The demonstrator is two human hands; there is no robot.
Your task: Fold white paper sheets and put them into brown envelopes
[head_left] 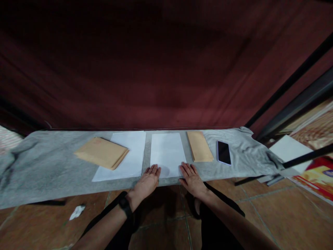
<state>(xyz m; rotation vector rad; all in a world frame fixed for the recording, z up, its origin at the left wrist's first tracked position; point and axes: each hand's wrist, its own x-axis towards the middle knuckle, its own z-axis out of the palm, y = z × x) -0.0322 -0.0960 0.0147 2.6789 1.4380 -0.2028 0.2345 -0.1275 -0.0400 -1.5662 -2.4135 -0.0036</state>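
A white sheet of paper lies flat on the grey cloth in front of me. My left hand rests with outstretched fingers at its near left corner. On the near right corner lie the fingers of my right hand, also stretched out, with the thumb apart. Neither hand holds anything. Just right of the sheet is a brown envelope. To the left, a stack of brown envelopes lies askew, partly over more white paper.
A phone with a dark screen lies right of the single envelope. The narrow table under the grey cloth backs onto a dark red panel. A crumpled white scrap is on the tiled floor; a red and yellow package stands far right.
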